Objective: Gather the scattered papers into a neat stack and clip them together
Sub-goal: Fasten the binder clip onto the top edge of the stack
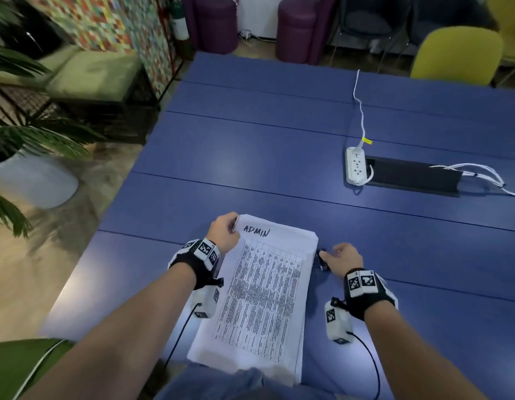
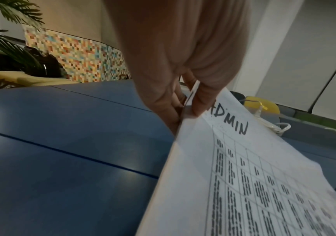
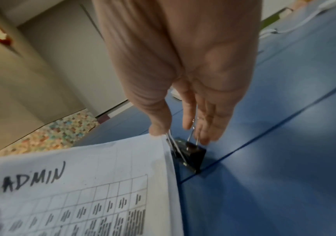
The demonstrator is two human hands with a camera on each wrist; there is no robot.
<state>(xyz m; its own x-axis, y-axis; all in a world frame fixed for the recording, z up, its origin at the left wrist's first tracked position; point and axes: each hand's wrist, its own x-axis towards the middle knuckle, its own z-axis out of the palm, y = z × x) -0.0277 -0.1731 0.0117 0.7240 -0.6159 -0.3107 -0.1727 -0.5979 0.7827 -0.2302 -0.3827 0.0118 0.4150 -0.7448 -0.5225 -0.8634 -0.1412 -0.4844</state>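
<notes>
With the left hand (image 1: 224, 230) pinching the white printed paper stack's (image 1: 262, 295) corner, the right hand (image 1: 341, 259), thumb and fingers seemingly on the black metal binder clip's (image 3: 190, 153) wire handles, should squeeze them fully before sliding it on.

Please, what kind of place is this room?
Probably a shared office or co-working lounge: a long blue table with a power strip beside a cable slot, a yellow chair, purple stools and a potted palm.

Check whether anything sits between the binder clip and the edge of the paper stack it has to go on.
Nothing visible does. The binder clip stands on the blue table right beside the paper stack, with the right hand pinching its wire handles. The left hand grips the stack's far left corner, away from the clip.
</notes>
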